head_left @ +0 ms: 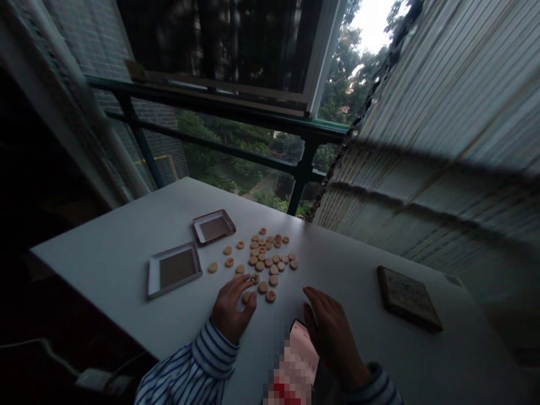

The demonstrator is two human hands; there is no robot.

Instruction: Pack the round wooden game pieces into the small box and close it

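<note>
Many round wooden xiangqi pieces [269,262] lie scattered over the white table, some showing red characters and others plain. My left hand [233,308] rests at the near left edge of the spread, thumb and fingers apart around a piece [247,297]. Its fingertips reach a piece with a dark character [254,278]; whether they touch it I cannot tell. My right hand [331,329] is held above the table to the right of the pieces, fingers stretched out and holding nothing. Partly beneath it lies a lit phone [297,360], its screen blurred out.
Two shallow box halves, a nearer tray [152,279] and a farther tray [230,225], sit left of the pieces. A dark flat rectangular case [409,298] lies at the right. Beyond the white table [126,236] stand a green railing [236,151] and a striped curtain [422,169].
</note>
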